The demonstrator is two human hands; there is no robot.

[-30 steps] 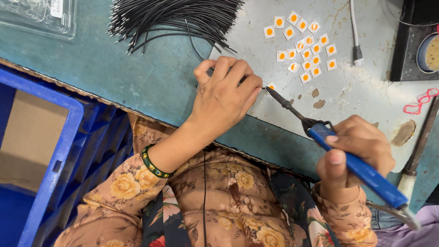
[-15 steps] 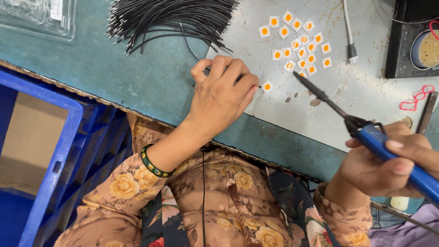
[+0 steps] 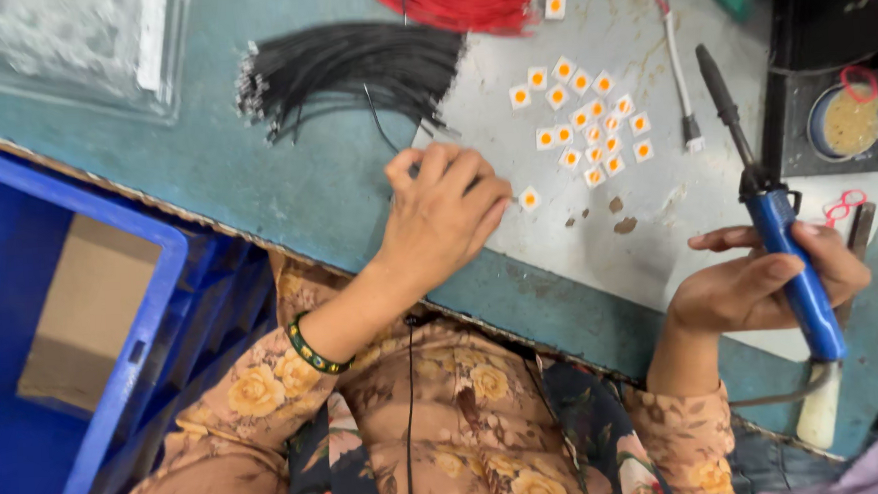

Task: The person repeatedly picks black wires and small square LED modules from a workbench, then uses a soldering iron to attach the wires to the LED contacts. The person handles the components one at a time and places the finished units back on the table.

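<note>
Starting at the left of the frame, a blue crate (image 3: 113, 324) is seen below the bench edge, with a brown cardboard piece (image 3: 87, 306) inside it. A clear plastic tray (image 3: 68, 46) lies at the upper left, and a bundle of black wires (image 3: 349, 66) is spread at the upper middle, with red wires (image 3: 456, 0) above it. At the centre, the left hand (image 3: 442, 217) is pressed palm-down on the table (image 3: 286, 185), its fingers curled over something small; what is pinched under them cannot be told. Just beside its fingertips one small white-and-orange square chip (image 3: 530, 198) is set apart, and a cluster of like chips (image 3: 588, 119) lies above, a little to the right. At the right, a blue-handled soldering iron (image 3: 784, 239) is gripped by the right hand (image 3: 761, 280), tip raised toward the upper frame, clear of the chips. For good work, the piece should be held flat and steady, and the hot tip brought in slowly, away from the fingers. A tin of flux (image 3: 851, 120) is seen at the far right.
</note>
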